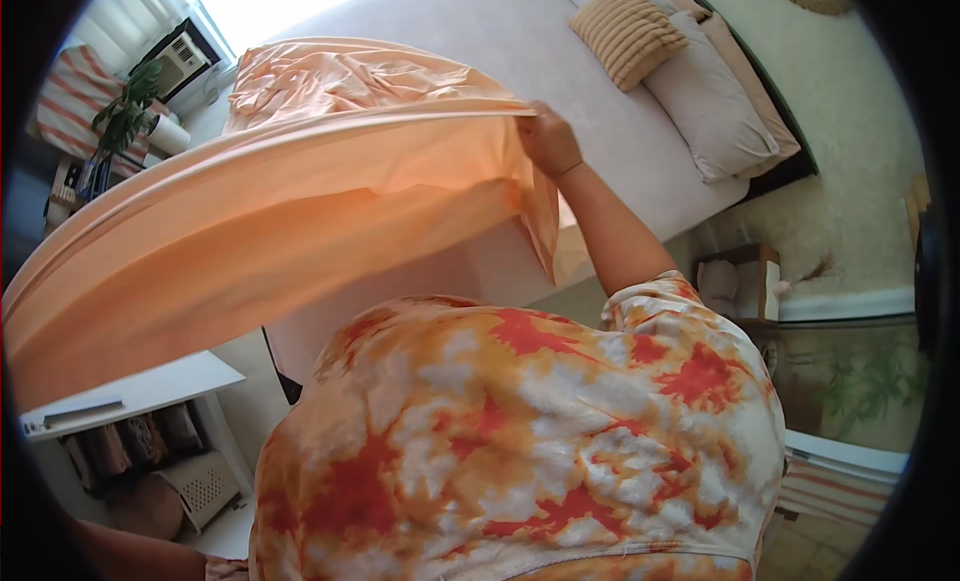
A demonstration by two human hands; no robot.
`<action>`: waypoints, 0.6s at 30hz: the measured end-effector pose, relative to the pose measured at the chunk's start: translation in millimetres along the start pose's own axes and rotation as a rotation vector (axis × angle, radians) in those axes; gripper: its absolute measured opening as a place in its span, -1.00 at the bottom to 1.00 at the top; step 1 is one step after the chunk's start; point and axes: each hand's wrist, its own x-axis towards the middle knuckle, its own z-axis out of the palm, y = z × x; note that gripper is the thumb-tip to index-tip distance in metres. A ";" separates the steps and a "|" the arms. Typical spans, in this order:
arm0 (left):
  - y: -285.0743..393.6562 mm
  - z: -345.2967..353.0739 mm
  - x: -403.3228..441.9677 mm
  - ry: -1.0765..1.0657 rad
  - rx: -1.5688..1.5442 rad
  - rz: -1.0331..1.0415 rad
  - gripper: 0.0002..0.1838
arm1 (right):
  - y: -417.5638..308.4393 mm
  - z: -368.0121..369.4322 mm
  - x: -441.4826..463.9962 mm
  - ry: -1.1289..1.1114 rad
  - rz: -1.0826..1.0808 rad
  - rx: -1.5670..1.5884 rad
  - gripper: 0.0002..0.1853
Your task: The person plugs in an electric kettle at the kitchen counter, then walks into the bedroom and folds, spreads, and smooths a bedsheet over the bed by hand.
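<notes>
Your right hand (pixel 548 141) is closed on the edge of the peach sheet (pixel 290 196), which lies partly bunched on the bed (pixel 470 31); your left hand is out of view. Pulling unevenly could leave it skewed.

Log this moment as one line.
right hand grips sheet edge | left hand out of view | sheet raised, partly on bed | pillows on bed

Basket (pixel 207 489) seemingly in shelving (pixel 192 375)
</notes>
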 end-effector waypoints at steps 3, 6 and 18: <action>-29.1 8.3 -6.4 0.007 0.048 -0.254 -0.60 | 39.5 -45.3 2.7 0.095 0.028 -0.191 -0.89; -74.5 18.6 -19.2 0.007 0.113 -0.397 -0.64 | 82.2 -82.2 0.1 0.205 0.084 -0.249 -0.85; -214.3 61.5 -76.0 -0.271 0.467 -0.480 -0.50 | 148.5 -154.6 -19.9 0.235 0.527 -0.426 -0.73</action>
